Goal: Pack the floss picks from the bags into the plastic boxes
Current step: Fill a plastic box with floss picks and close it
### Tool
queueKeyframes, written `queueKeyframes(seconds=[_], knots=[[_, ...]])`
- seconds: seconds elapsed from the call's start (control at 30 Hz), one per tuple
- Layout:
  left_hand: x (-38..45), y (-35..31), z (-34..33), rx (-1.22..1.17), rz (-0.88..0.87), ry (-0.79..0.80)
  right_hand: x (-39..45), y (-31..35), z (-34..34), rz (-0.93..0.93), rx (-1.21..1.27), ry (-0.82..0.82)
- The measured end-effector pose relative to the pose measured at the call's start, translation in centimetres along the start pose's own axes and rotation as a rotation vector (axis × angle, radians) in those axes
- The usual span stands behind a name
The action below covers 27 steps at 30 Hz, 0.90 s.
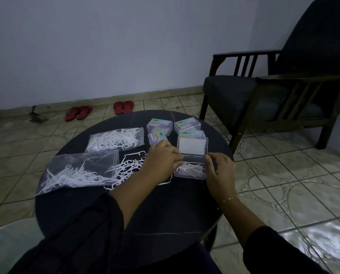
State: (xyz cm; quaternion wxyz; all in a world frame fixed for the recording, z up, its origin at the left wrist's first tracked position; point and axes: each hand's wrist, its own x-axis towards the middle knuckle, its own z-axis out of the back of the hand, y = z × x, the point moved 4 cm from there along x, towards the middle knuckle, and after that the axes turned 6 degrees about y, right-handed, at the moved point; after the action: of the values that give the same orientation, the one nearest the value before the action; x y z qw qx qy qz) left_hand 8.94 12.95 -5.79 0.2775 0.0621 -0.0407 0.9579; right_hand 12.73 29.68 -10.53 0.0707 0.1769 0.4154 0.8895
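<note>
Two hands of mine were over a round dark table, with a dark wooden armchair well off to the right on the tiled floor and two pairs of red sandals by the wall beyond. On the table's left lay a clear zip bag with its white floss picks spread low inside it, and behind it a second bag of picks. A loose heap of floss picks sat between the near bag and my left hand. At the far side stood four closed plastic boxes with pastel labels, close together. Just in front of them was the open clear box, its lid tilted up and back, a few picks lying in its tray. My left hand reached over to the box's left edge, fingers curled at the tray; what they pinched I could not tell. My right hand rested against the box's right side, fingers bent loosely beside the wall, a thin gold bracelet at the wrist.
</note>
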Motion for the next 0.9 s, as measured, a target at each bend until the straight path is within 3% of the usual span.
queueKeyframes(seconds=[0.13,0.47,0.67,0.9], knots=[[-1.9,1.7,0.3,-0.037,0.051,-0.049,-1.1,1.8,0.2,0.105,-0.232,-0.013],[-8.1,5.6,1.4,-0.038,0.249,0.138,-4.5,7.5,-3.6,0.667,-0.557,0.172],[-10.9,6.3,1.5,0.123,0.247,0.256,-4.7,9.4,-6.7,0.636,-0.801,0.556],[-11.5,6.4,0.6,0.138,0.284,0.216,-3.1,10.5,-8.7,0.58,-1.091,0.672]])
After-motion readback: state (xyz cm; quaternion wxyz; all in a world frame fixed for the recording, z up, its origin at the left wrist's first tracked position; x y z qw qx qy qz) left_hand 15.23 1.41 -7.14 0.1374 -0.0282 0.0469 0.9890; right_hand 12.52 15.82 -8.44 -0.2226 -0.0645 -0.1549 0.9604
